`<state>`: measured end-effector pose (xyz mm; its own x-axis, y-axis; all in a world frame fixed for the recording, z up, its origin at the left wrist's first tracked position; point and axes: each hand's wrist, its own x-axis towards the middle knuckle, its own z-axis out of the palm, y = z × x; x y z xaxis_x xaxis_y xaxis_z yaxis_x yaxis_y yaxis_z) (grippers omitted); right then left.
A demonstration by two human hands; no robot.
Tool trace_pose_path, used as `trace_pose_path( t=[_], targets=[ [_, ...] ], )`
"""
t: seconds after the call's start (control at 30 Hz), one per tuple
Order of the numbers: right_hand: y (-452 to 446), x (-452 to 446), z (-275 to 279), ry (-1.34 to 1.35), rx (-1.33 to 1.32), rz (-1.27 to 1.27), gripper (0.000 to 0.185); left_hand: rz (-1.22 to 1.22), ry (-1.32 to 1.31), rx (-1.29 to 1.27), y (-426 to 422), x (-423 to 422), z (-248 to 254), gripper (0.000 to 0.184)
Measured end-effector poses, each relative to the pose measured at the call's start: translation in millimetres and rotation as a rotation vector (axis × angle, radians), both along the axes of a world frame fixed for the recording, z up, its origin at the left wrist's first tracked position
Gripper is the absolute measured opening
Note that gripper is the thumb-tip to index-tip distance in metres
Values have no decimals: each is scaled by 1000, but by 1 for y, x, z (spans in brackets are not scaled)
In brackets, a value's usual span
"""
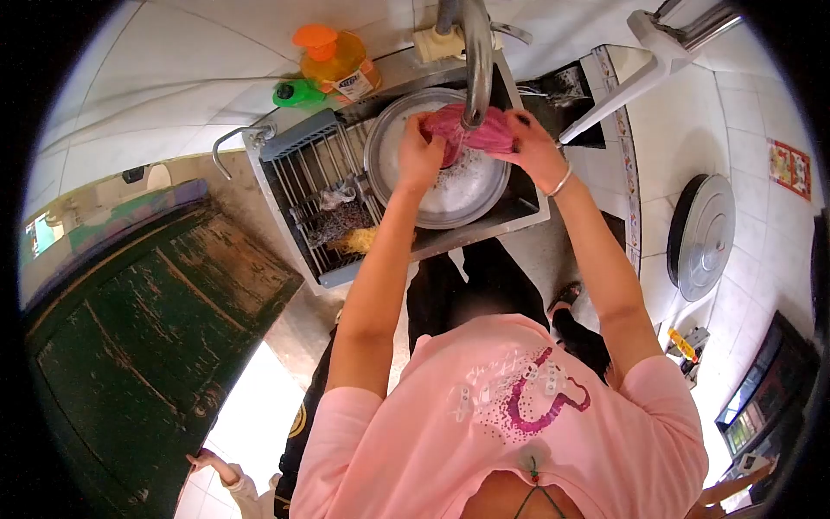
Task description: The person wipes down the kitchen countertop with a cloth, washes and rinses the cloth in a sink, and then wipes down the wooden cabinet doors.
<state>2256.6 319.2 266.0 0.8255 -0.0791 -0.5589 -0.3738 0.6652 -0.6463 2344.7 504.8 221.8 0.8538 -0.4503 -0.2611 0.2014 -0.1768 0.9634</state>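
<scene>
A wet-looking pink cloth [488, 131] is stretched between my two hands, under the spout of the metal faucet [478, 65]. My left hand [420, 156] grips its left end, and my right hand [534, 151] grips the right end. Below the cloth sits a round metal basin [376, 164] in the sink, holding whitish, sudsy water. The faucet's curved pipe hides a strip of the cloth's middle. A bracelet circles my right wrist.
Left of the basin, a dish rack [298, 186] holds a steel scourer [339, 223] and a yellow sponge-like piece [359, 240]. Behind stand an orange-capped bottle [341, 69] and a green bottle [296, 92]. A dark green door [147, 337] is at left, where another person's hand [207, 461] touches its edge.
</scene>
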Motion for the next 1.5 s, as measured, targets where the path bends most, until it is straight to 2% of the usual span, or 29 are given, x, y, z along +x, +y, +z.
trace_pose_path(
  t=[0.03, 0.07, 0.13, 0.17, 0.2, 0.27, 0.3, 0.33, 0.37, 0.43, 0.5, 0.53, 0.6, 0.63, 0.67, 0.7, 0.73, 0.87, 0.93, 0.97, 1.03, 1.1, 1.13, 1.27, 1.33, 1.37, 1.43, 1.47, 1.5],
  targets=[
    [2, -4, 0, 200, -332, 76, 54, 73, 55, 2, 1, 0, 2, 37],
    [2, -7, -15, 201, -328, 71, 54, 68, 56, 5, 2, -1, 5, 37],
    [-1, -13, -56, -486, -1393, 339, 61, -138, -110, -6, 1, -4, 12, 37],
    [15, -17, -47, -449, -1552, 394, 69, -147, -107, -3, 0, -6, 14, 37],
    [27, -13, -35, -440, -1550, 388, 69, -137, -11, -81, -1, -7, 16, 37],
    [38, -2, -17, -70, -483, 480, 74, -132, 84, -160, -4, -10, 28, 38],
    [35, 6, -25, -49, -242, 512, 76, -44, 345, -299, -2, -14, 40, 39],
    [34, 9, -31, -49, -239, 506, 76, 46, 609, -432, -1, -16, 48, 41],
    [35, 12, -34, -119, -267, 500, 71, 40, 609, -426, 2, -14, 44, 41],
    [37, 17, -39, -184, -292, 487, 66, -36, 656, -683, 15, -9, 33, 44],
    [37, 26, -40, -152, -523, 601, 54, -62, 641, -692, 24, -3, 22, 47],
    [38, 27, -39, -151, -522, 599, 54, -76, 625, -704, 28, -2, 17, 49],
    [43, 31, -25, -222, -1127, 560, 45, -75, 600, -636, 31, 2, 6, 45],
    [43, 32, -38, -222, -1123, 561, 45, -72, 575, -568, 32, 4, 0, 42],
    [41, 34, -62, -415, -1403, 452, 41, -69, 578, -564, 31, 4, 4, 42],
    [42, 36, -65, -613, -1672, 325, 38, -48, 772, -528, 28, 5, 12, 42],
    [40, 32, -68, -613, -1667, 328, 38, -27, 966, -488, 26, 6, 20, 43],
    [24, 31, -36, -689, -1829, 326, 33, -226, 1095, -398, 21, 7, 24, 61],
    [18, 36, -37, -732, -1883, 335, 35, -407, 1486, -649, 16, 5, 23, 74],
    [16, 40, -35, -851, -1938, 333, 36, -405, 1485, -646, 13, 5, 21, 74],
    [11, 46, -28, -965, -1987, 331, 36, -469, 1565, -1038, 10, 4, 19, 78],
    [0, 51, -19, -1190, -1974, 389, 31, -370, 1566, -980, 7, 1, 28, 72],
    [-3, 53, -15, -1187, -1973, 388, 31, -273, 1564, -920, 5, 1, 32, 67],
    [-16, 54, -17, -1205, -1939, 525, 29, -443, 1524, -1024, 5, 6, 11, 55],
    [-18, 53, -20, -1151, -1925, 582, 31, -507, 1307, -569, 4, 17, 30, 43],
    [-18, 52, -20, -1109, -1882, 638, 33, -508, 1308, -568, 1, 21, 41, 43],
    [-16, 49, -17, -1068, -1837, 692, 36, -615, 1037, -182, -3, 27, 60, 25],
    [-13, 47, -14, -977, -1801, 788, 31, -615, 1038, -180, -5, 28, 61, 25],
    [-9, 46, -11, -885, -1760, 881, 26, -661, 913, 19, -9, 28, 62, 22]
  ],
)
